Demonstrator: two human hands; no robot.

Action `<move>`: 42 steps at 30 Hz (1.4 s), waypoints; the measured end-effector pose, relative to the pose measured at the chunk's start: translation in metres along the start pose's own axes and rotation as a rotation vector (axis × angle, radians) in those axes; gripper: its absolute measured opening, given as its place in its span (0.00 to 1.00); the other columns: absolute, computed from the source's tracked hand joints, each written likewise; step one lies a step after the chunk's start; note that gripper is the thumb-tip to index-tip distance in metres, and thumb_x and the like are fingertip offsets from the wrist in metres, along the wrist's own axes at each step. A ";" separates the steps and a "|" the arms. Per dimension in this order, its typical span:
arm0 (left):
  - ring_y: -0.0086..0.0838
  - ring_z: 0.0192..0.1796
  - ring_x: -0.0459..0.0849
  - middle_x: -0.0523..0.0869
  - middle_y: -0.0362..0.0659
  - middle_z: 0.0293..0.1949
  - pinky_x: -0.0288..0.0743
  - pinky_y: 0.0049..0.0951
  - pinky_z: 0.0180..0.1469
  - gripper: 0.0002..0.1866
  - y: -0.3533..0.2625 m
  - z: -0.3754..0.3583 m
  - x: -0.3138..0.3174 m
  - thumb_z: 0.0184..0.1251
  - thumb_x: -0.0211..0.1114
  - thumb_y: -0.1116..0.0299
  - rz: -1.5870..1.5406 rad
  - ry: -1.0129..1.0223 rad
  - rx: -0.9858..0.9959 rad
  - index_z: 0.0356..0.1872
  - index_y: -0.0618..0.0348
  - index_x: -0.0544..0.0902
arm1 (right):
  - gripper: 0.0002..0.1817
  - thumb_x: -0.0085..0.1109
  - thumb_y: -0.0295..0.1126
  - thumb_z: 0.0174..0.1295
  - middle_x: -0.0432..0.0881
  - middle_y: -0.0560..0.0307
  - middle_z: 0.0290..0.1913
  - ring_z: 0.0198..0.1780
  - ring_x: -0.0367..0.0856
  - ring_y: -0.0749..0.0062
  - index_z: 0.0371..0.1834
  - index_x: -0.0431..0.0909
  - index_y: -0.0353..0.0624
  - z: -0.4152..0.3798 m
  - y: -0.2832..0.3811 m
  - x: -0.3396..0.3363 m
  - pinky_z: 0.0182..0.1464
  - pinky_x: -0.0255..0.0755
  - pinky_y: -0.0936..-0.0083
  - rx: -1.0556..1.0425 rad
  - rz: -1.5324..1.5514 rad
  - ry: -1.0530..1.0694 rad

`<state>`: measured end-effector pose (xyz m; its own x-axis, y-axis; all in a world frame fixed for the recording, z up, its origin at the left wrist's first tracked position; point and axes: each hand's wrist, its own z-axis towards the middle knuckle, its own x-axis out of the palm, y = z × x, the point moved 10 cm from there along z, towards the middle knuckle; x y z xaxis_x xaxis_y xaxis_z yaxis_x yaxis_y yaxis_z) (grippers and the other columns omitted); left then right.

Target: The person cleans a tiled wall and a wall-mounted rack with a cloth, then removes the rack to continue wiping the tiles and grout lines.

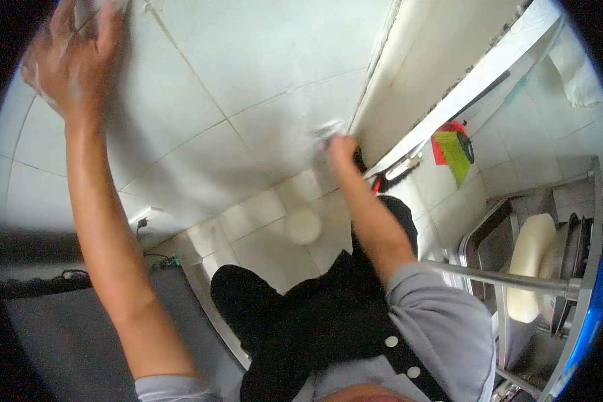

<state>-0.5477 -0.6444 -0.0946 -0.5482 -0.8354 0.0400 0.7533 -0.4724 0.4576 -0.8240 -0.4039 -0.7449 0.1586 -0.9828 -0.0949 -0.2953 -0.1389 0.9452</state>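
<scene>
My left hand (74,63) lies spread against the white tiled wall (181,74) at the upper left, with whitish suds on its skin. Its fingertips run out of view at the top edge. Low on the same wall, close to the corner beside the door frame, my right hand (342,149) is closed and blurred by motion. Its fingers seem wrapped round something small that I cannot make out. A pale, shiny smear (327,127) shows on the tile just above that hand.
A metal rack (516,281) with pans and a cream-coloured container (532,268) stands at right. A green-bristled broom (454,157) and red dustpan (439,151) are beyond the white frame (476,74). A dark grey surface (127,335) lies lower left. A round pale thing (303,226) is below the wall.
</scene>
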 end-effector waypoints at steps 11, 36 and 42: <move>0.39 0.64 0.85 0.89 0.44 0.63 0.77 0.38 0.63 0.29 -0.028 0.016 -0.052 0.66 0.71 0.34 0.057 -0.094 0.008 0.59 0.40 0.89 | 0.09 0.54 0.28 0.66 0.85 0.44 0.31 0.31 0.87 0.56 0.37 0.79 0.31 -0.130 0.026 0.131 0.31 0.81 0.56 -0.136 0.071 0.197; 0.39 0.81 0.68 0.68 0.37 0.82 0.65 0.47 0.80 0.25 -0.010 -0.026 0.016 0.81 0.62 0.51 -0.454 0.010 -0.274 0.74 0.42 0.77 | 0.15 0.65 0.33 0.61 0.87 0.40 0.27 0.25 0.88 0.51 0.29 0.84 0.27 -0.173 0.210 0.052 0.33 0.84 0.57 -0.188 -0.094 0.158; 0.38 0.83 0.65 0.62 0.33 0.85 0.62 0.54 0.82 0.24 -0.003 -0.009 -0.032 0.80 0.63 0.50 -0.448 -0.032 -0.276 0.72 0.43 0.79 | 0.17 0.67 0.37 0.64 0.89 0.36 0.37 0.30 0.90 0.44 0.35 0.83 0.28 -0.179 0.184 0.116 0.38 0.85 0.53 -0.262 -0.209 0.332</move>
<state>-0.5293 -0.6188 -0.1049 -0.8458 -0.5279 -0.0771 0.5082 -0.8411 0.1852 -0.6917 -0.5217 -0.5265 0.4951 -0.8386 -0.2272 0.0159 -0.2527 0.9674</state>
